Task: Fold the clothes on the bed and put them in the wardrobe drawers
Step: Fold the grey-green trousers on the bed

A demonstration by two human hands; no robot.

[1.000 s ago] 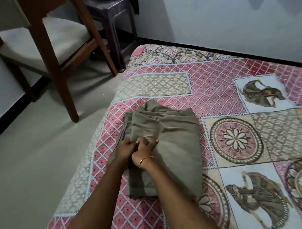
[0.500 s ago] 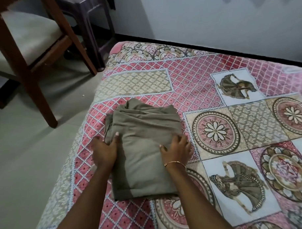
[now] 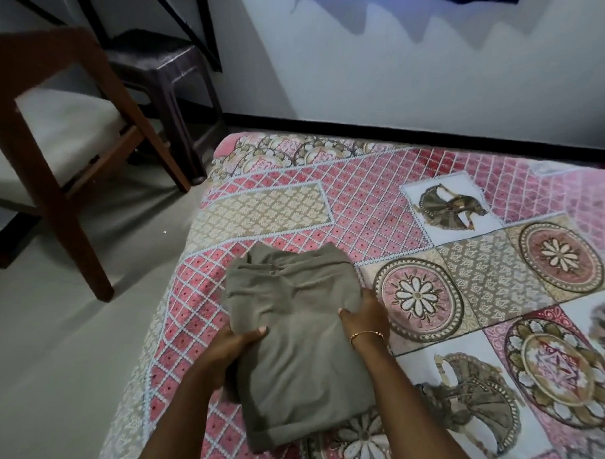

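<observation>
The bed's pink patchwork-print bedspread (image 3: 379, 206) takes up most of the view, with a folded olive-green cloth garment (image 3: 294, 336) near its left edge. The left hand (image 3: 230, 348) grips the bundle's left side, thumb on top, and the right hand (image 3: 364, 313) clasps the right side, fingers tucked under.

dim indoor light | soft shadows on wall (image 3: 425, 53) | slight blur | edges bowed

We grip the folded olive garment (image 3: 294, 336) between our left hand (image 3: 230, 348) and right hand (image 3: 364, 313), thumbs on top, bedspread (image 3: 362, 206) beneath.
</observation>
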